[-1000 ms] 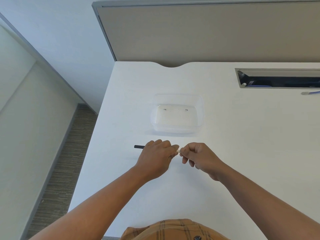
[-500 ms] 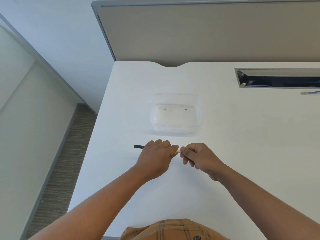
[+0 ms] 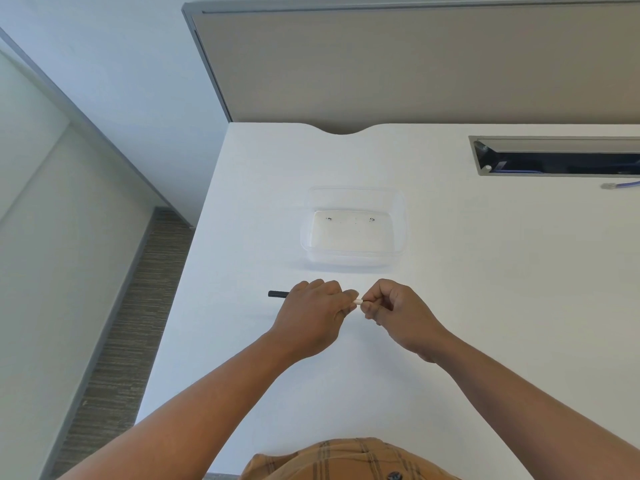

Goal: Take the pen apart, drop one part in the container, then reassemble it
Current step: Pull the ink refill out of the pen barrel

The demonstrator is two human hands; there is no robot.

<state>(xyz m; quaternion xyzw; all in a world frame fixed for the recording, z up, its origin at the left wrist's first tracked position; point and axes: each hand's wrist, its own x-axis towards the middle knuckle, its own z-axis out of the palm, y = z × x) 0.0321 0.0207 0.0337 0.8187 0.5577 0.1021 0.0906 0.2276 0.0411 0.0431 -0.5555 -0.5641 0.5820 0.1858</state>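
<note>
A pen lies level between both hands, just above the white desk (image 3: 485, 306). Its black end (image 3: 278, 294) sticks out to the left of my left hand (image 3: 313, 315), which is closed around the barrel. My right hand (image 3: 398, 315) pinches the pen's white end (image 3: 358, 301) between thumb and fingers. Most of the pen is hidden inside the two fists. The clear plastic container (image 3: 353, 261) sits on the desk a short way beyond the hands, with nothing in it but two small dark marks on its floor.
A grey partition panel (image 3: 415, 64) stands along the desk's far edge. A cable slot (image 3: 557, 155) is cut into the desk at the back right, with a cable end (image 3: 620, 185) lying beside it. The desk's left edge drops to the floor.
The hands have stayed almost still. A little more of the white end shows between them now, as the right hand has shifted slightly away from the left.
</note>
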